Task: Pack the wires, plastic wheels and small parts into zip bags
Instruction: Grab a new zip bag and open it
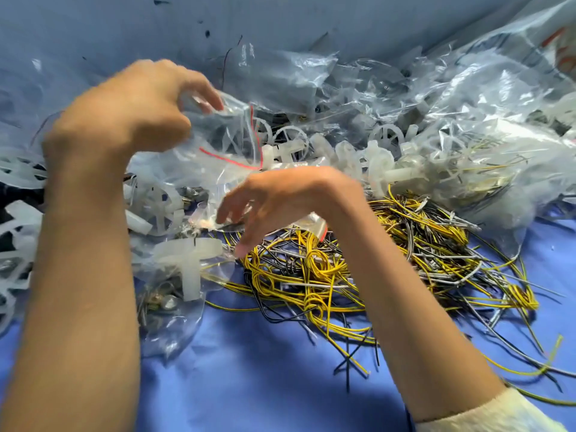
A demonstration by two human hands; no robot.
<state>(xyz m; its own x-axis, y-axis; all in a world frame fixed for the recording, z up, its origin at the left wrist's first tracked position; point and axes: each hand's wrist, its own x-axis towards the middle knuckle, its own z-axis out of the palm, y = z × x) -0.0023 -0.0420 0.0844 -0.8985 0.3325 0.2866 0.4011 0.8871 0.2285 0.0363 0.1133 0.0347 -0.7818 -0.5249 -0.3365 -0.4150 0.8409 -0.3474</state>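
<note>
My left hand (134, 110) is raised at the upper left, its fingers curled round the top edge of a clear zip bag (218, 151) with a red strip. The bag hangs open-sided over the pile. My right hand (280, 201) hovers lower, in the middle, fingers drooping toward a tangle of yellow, black and grey wires (343, 269). A small clear bag with a red corner (316, 224) lies under its palm; motion blur hides whether the fingers pinch it. White plastic wheels (290, 141) and T-shaped parts (190, 260) lie around. Small metal parts (162, 302) sit inside a bag at lower left.
A heap of clear plastic bags (467, 98) fills the back and right. More white wheels (15, 176) lie at the left edge. Everything sits on a blue cloth (249, 369); loose wires (530, 353) trail toward the right edge.
</note>
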